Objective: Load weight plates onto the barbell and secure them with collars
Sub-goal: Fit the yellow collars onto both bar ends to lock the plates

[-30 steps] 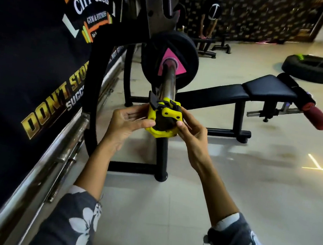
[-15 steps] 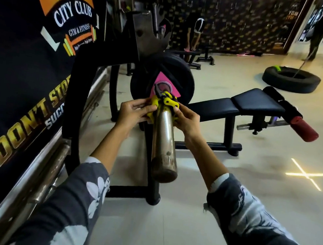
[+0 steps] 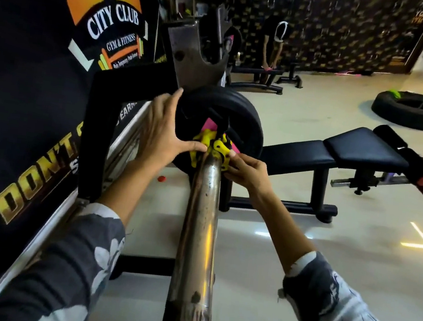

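The steel barbell sleeve [image 3: 199, 239] runs from the bottom of the view up to a black weight plate [image 3: 246, 127] with a pink label. A yellow and black collar [image 3: 213, 150] sits on the sleeve right against the plate. My left hand [image 3: 163, 133] is spread open, its fingers straight along the plate's left side and its thumb touching the collar. My right hand [image 3: 246, 171] pinches the collar's right side with curled fingers. The bar rests in a black rack upright [image 3: 191, 59].
A black flat bench [image 3: 339, 152] with a red roller pad stands to the right. A big tyre [image 3: 416, 112] lies on the floor at the far right. A banner wall and a steel rail [image 3: 46, 220] run along the left. People stand at the back.
The collar has slid along the sleeve from near its end up against the plate. My left hand has opened out and now spreads over the plate's side. The camera has moved closer.
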Motion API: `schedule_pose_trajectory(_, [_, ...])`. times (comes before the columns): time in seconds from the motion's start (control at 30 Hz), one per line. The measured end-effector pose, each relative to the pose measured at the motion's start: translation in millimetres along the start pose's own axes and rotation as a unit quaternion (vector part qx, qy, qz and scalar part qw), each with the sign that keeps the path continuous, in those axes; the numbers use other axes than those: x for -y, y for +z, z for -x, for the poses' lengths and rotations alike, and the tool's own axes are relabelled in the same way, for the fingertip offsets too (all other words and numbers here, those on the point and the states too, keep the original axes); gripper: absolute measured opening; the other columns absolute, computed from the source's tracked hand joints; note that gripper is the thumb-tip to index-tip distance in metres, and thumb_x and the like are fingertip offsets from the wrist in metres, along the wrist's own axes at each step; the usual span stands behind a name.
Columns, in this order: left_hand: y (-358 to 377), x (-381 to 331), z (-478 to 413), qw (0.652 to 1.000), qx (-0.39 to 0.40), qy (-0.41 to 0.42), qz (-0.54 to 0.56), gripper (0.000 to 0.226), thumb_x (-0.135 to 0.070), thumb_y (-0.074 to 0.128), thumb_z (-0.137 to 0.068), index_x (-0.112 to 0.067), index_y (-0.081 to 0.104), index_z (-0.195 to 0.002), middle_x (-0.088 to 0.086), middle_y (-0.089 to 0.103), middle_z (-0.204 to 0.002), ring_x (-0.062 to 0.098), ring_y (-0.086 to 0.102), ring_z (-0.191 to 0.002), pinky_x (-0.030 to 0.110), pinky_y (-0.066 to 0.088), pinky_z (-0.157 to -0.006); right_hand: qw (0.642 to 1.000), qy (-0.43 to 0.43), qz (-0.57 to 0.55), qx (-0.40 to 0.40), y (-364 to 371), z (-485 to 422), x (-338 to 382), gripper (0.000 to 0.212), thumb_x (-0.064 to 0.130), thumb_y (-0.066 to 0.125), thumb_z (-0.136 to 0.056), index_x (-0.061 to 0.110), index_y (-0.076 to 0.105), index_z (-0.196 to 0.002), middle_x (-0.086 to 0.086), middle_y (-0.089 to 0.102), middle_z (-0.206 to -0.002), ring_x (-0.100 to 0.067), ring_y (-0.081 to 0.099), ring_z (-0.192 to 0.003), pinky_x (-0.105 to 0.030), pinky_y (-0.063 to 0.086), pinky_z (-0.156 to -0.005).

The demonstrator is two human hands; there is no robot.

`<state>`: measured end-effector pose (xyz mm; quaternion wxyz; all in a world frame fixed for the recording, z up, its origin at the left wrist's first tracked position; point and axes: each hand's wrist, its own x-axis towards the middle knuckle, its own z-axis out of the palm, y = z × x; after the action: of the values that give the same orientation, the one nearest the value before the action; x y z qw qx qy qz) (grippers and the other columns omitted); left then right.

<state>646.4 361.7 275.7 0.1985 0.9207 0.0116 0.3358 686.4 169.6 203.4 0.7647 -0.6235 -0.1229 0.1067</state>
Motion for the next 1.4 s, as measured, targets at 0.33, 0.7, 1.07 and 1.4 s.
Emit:
schedule_pose_trajectory(0.33, [-7.3,-2.9,-18.7,0.992,0.109,-0.019,0.066,0.115,-0.033,0.089,-0.049,-0.02,0.026,-0.144,0.007,0.031,-0.15,0.023,0.029,-0.138,0.039,0.028,-0.11,0.98,0.11,0.093,-0.135,33.7,-12.8,46.2,0.112,0.084,0.065,-0.033,0.008,0.059,-0.114,-0.013,0.065,-0.109,-0.029,0.066,-0.092,-0.041,0.06,-0.072])
schedule_pose_trajectory(0.7, [-6.0,-2.1,-15.5,0.991,0.086,-0.012,0.105,0.113,-0.034,0.089,-0.048,-0.018,0.03,-0.143,0.006,0.035,-0.148,0.023,0.033,-0.136,0.036,0.03,-0.109,0.989,0.133,-0.02,-0.068,21.9,-7.4,43.6,0.034,0.039,0.054,-0.088,0.01,0.063,-0.103,-0.014,0.065,-0.112,-0.027,0.064,-0.085,-0.034,0.055,-0.07])
schedule_pose_trajectory(1.07, [-2.0,-0.3,-12.6,0.99,0.074,-0.011,0.117,0.111,-0.038,0.088,-0.049,-0.018,0.031,-0.143,0.006,0.036,-0.148,0.021,0.033,-0.136,0.034,0.03,-0.109,0.98,0.149,-0.096,-0.086,11.3,-10.6,34.5,0.012,0.021,0.051,-0.093,0.015,0.062,-0.092,-0.004,0.066,-0.1,-0.023,0.067,-0.075,-0.035,0.056,-0.064])
schedule_pose_trajectory(1.4, [-0.4,0.7,-13.7,0.989,0.07,-0.011,0.129,0.111,-0.037,0.089,-0.048,-0.018,0.033,-0.142,0.006,0.037,-0.147,0.022,0.035,-0.135,0.034,0.031,-0.108,0.976,0.213,-0.039,-0.036,8.8,-12.4,47.7,0.025,0.024,0.043,-0.097,0.005,0.059,-0.101,-0.012,0.064,-0.095,-0.024,0.06,-0.093,-0.038,0.048,-0.086])
